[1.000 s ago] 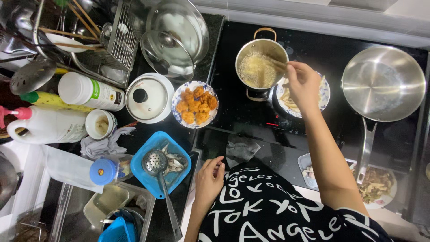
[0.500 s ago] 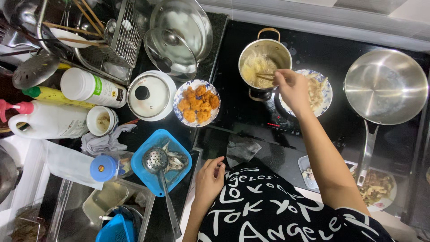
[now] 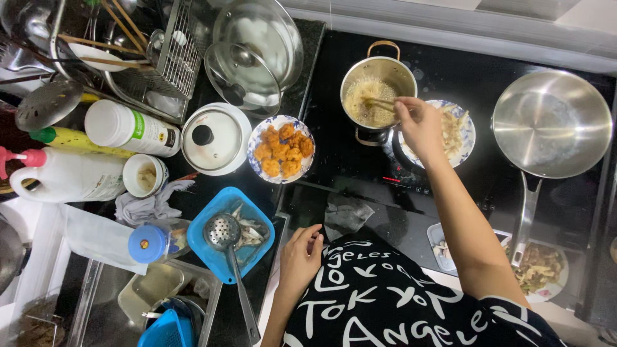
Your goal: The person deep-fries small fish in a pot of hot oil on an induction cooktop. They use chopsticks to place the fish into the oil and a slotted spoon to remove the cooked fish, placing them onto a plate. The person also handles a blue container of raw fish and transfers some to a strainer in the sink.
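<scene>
The steel pot point(image 3: 378, 93) of bubbling oil sat on the black cooktop point(image 3: 450, 64). Our right hand point(image 3: 421, 125) pinched chopsticks point(image 3: 379, 103) into it; beside the pot, fried pieces point(image 3: 281, 149) waited. Our left hand point(image 3: 301, 257), fingers loosely curled and empty, braced on the counter edge.

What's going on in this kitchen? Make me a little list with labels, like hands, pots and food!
right hand: right hand holds chopsticks dipped into the small steel pot
left hand: left hand rests at the counter edge, holding nothing
pot contents: bubbling, golden
behind right hand: patterned plate with pale strips of food
fried food: golden pieces on a patterned plate
big pan: empty steel frying pan
blue basket: blue basket with a slotted ladle on it
</scene>
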